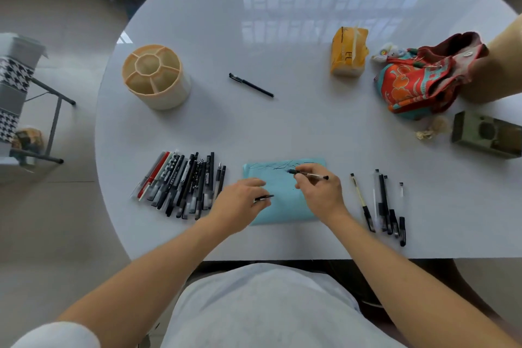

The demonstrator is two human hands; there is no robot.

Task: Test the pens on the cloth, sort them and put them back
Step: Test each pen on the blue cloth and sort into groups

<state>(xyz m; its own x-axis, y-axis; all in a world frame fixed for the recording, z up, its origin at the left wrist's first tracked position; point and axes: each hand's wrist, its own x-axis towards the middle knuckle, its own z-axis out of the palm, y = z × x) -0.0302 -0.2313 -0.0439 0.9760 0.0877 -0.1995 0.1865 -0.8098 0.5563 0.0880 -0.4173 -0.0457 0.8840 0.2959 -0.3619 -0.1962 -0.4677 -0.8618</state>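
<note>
1. Near the table's (282, 37) front edge, at its middle, lay the blue cloth (282, 206), scribbled with dark lines along its far side.
2. The right hand (319, 192) pinched a clear pen (310, 176) with its tip over the cloth; whether it touched was unclear.
3. The left hand (240, 203) rested on the cloth's left side, fingers curled around a small dark cap (264, 198).
4. Left of the cloth lay a big pile of pens (183, 183); right of it, a smaller group (381, 203).
5. A lone black pen (250, 85) lay mid-table; the beige holder (155, 76) stood toward the far-left corner.
6. Testing seemed under way. Next would likely come recapping this pen and placing it in the fitting group.
</note>
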